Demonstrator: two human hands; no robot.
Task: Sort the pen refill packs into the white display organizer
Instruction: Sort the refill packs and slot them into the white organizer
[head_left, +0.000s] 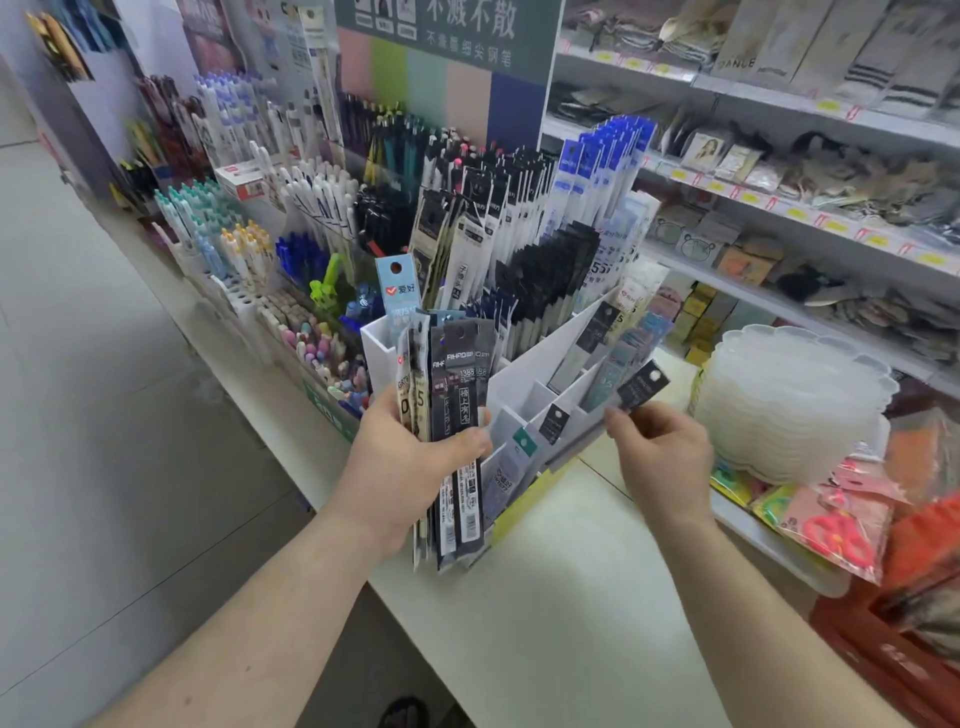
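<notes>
Fanned bundle of long black, grey and pale-blue pen refill packs (451, 415) gripped upright in left hand (410, 467). Single black refill pack (641, 387) pinched at right hand (662, 457) fingertips, above white compartmented display organizer (545, 364) standing between both hands on cream counter (545, 597).

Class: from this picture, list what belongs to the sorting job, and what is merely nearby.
In the job: left hand gripping a bundle of refill packs; right hand pinching a dark pack; white organizer.

Nearby: clear plastic trays; red scissors; pen display.
</notes>
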